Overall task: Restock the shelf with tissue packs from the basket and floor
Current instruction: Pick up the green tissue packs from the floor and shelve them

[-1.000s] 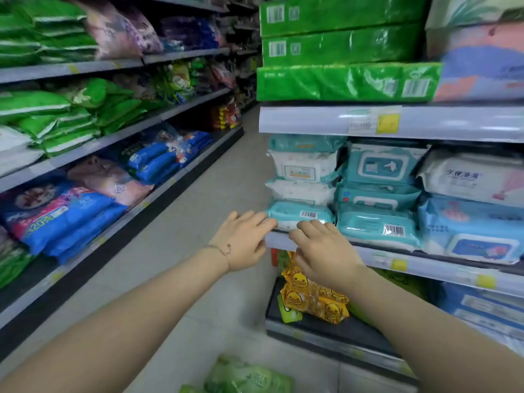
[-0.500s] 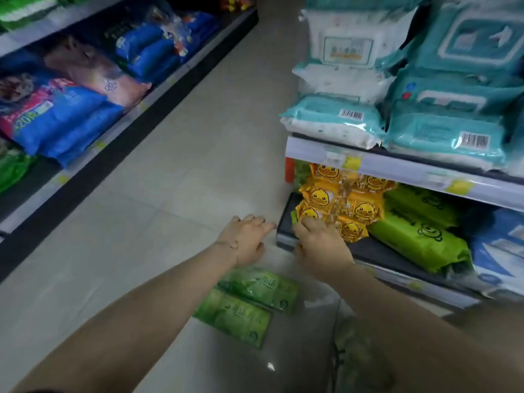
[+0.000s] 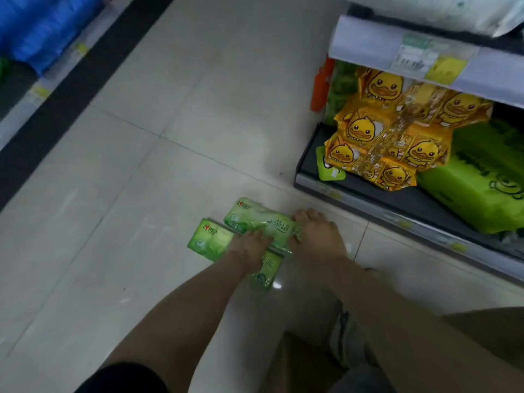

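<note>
You are reaching down to a far pack (image 3: 249,217) and a near pack (image 3: 208,239) of green-wrapped tissues. They are lying side by side and touching on the tiled floor (image 3: 141,194), just in front of the bottom shelf (image 3: 357,191). The far pack is showing a red heart logo and the characters 茶语. The near pack is carrying the same logo, with its other print too blurred to read. Your left grip (image 3: 249,248) is lying spread across both packs, fingers flat. Your right grip (image 3: 317,236) is curling over the far pack's right end. The shelf is holding yellow duck-print packs (image 3: 380,137) beside a large green pack (image 3: 476,191). The price label (image 3: 419,55) on the rail above is showing only blur.
</note>
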Available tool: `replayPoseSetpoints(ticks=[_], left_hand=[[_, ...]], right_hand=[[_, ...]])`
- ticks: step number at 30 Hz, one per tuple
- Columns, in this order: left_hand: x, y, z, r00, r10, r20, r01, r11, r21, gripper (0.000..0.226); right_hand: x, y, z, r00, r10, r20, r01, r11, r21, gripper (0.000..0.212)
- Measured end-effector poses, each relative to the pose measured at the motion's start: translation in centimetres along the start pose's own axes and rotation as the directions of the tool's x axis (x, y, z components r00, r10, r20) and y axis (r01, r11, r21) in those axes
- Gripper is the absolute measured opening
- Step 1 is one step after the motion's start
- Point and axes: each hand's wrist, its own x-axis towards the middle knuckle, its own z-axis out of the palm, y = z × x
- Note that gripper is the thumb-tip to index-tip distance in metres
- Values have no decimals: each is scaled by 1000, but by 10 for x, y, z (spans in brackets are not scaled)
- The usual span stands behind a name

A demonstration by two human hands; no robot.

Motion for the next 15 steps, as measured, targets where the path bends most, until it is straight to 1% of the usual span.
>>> replayPoseSetpoints(ticks=[2, 5, 8, 12, 15], left_hand=[[5, 3, 16, 999, -19, 44, 20, 1000, -5, 84], [16, 8, 31, 998, -31, 63, 26, 997, 66, 96], [26, 11, 41, 998, -49, 41, 45, 995, 90, 100], [38, 15, 56, 994, -86, 63, 79, 991, 104, 104], [39, 18, 69, 994, -97, 47, 91, 989, 115, 99]], right_hand=[[3, 2, 10, 1000, 21, 23, -21, 1000, 18, 42], [8, 9, 19, 996, 66, 52, -68, 997, 45, 42], [12, 17, 25, 994, 83, 67, -86, 996, 38, 39], [20, 27, 30, 988, 123, 92, -131, 988, 82, 40], [24, 30, 33, 985, 152, 87, -161, 981, 108, 42]])
